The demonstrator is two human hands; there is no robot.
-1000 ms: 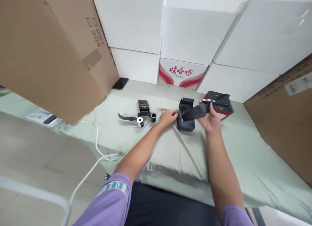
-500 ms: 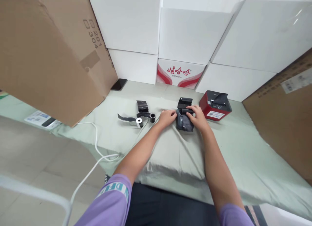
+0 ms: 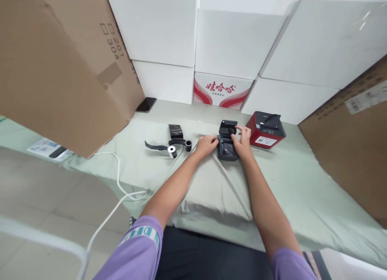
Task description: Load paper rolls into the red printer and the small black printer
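A small dark grey printer with its black lid raised sits on the pale green cloth. My left hand rests curled against the printer's left side, steadying it. My right hand lies on the printer's right side with its fingers reaching to the raised lid. A dark strip of paper lies over the printer's front, under my right hand.
A red and black printer stands just right of my hands. Left lie a white paper roll, a black core and loose black strips. White foam boxes wall the back, cardboard boxes flank both sides, a phone and white cable lie left.
My right hand brought the dark paper strip down from in front of the red printer onto the grey printer, and now its fingers reach up to the lid. The left hand stayed put.
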